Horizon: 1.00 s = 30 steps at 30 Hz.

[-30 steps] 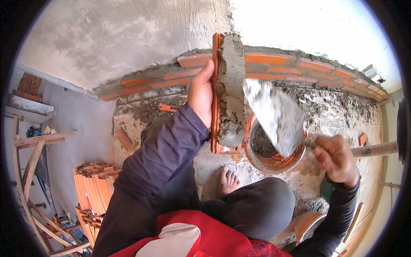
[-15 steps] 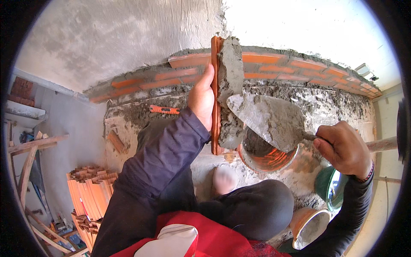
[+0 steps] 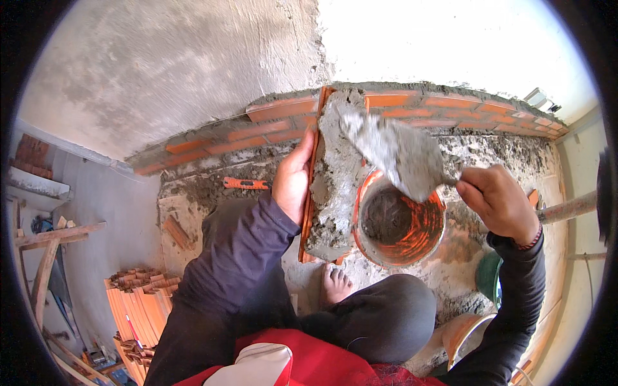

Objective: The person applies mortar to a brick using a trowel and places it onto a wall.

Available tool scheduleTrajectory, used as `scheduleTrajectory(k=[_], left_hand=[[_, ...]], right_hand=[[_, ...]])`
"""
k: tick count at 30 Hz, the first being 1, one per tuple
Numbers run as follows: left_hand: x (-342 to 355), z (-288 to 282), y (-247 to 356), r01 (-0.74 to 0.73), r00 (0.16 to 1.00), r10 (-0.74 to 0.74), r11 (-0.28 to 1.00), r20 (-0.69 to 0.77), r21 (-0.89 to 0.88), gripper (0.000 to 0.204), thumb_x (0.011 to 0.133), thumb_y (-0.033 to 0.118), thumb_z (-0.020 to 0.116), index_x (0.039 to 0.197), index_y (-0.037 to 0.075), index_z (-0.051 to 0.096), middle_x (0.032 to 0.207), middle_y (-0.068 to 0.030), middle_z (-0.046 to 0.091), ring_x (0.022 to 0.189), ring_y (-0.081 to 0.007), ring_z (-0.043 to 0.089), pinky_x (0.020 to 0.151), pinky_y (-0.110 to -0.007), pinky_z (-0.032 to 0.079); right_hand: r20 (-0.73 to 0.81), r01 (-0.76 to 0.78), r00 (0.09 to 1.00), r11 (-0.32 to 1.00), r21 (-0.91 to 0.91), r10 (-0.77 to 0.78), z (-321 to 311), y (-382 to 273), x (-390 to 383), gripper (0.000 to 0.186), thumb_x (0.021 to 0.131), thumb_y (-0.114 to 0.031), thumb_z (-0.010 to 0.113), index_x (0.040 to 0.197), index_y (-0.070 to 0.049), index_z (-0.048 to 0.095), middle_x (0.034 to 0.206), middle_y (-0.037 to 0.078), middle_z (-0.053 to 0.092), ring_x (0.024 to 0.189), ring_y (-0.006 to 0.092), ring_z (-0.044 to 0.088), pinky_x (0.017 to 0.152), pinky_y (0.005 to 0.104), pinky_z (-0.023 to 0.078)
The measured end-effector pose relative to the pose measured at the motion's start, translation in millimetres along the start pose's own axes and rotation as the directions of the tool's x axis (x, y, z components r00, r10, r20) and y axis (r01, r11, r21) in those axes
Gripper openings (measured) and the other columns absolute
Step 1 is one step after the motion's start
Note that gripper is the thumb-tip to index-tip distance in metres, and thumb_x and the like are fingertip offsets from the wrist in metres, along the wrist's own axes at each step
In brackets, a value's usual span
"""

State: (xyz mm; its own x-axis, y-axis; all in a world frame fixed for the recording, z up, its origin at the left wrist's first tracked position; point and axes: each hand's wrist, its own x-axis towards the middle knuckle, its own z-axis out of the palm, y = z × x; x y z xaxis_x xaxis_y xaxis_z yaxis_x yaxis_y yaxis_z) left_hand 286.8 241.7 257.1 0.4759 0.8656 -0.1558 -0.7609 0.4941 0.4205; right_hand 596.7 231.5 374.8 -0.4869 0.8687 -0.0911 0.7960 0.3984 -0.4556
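Note:
My left hand point(image 3: 293, 180) is closed around the long edge of a thin clay brick point(image 3: 308, 222), held upright and slightly slanted. A thick layer of wet grey mortar point(image 3: 335, 186) covers the brick's right face. In my right hand point(image 3: 499, 202) is the handle of a trowel point(image 3: 405, 154). Its mortar-smeared blade points up and left, blurred, with the tip at the upper part of the mortar layer. Below the blade stands an orange bucket point(image 3: 436, 225) with grey mortar inside.
A low brick wall point(image 3: 393, 100) runs along the base of the plastered wall. An orange slotted tool point(image 3: 245, 183) and a brick piece point(image 3: 176, 231) lie on the floor. Stacked clay bricks point(image 3: 138, 312) stand lower left. A green bucket point(image 3: 487, 278) and a pale bucket point(image 3: 458, 334) sit lower right.
The brick has come down and tilted, turning its mortared face more into view. The trowel blade has moved up and left along the mortar, uncovering more of the orange bucket.

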Motion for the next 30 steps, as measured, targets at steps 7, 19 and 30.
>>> scheduleTrajectory(k=[7,19,30], left_hand=[[-4,12,-1,0.035,0.999,-0.035,0.999,-0.012,0.020,0.063,0.100,0.057,0.032,0.138,0.008,0.048,0.116,-0.0202,0.065,0.096,-0.0305,0.069,0.071,-0.049,0.061],[-6,4,-3,0.153,0.988,-0.155,0.975,0.001,0.163,0.070,0.098,0.060,0.032,0.140,0.006,0.045,0.116,-0.0247,0.063,0.094,-0.0335,0.067,0.073,-0.051,0.058],[-2,7,5,0.098,0.988,-0.113,0.986,0.103,0.135,0.065,0.099,0.056,0.033,0.138,0.005,0.047,0.115,-0.0238,0.063,0.092,-0.0335,0.066,0.072,-0.050,0.058]], right_hand=[[0.067,-0.059,0.997,0.982,0.177,0.047,2,-1,0,0.026,0.093,-0.017,0.055,0.076,0.002,0.052,0.061,0.023,0.047,0.055,0.0376,0.046,0.054,0.0424,0.038],[0.194,-0.316,0.949,0.768,0.557,0.250,-19,26,-17,0.033,0.096,-0.025,0.050,0.070,-0.006,0.051,0.058,-0.003,0.046,0.047,0.0057,0.038,0.041,0.0231,0.028],[0.223,-0.339,0.939,0.794,0.504,0.260,-41,60,-47,0.039,0.093,-0.028,0.054,0.061,-0.006,0.049,0.051,-0.002,0.043,0.041,0.0056,0.038,0.038,0.0226,0.029]])
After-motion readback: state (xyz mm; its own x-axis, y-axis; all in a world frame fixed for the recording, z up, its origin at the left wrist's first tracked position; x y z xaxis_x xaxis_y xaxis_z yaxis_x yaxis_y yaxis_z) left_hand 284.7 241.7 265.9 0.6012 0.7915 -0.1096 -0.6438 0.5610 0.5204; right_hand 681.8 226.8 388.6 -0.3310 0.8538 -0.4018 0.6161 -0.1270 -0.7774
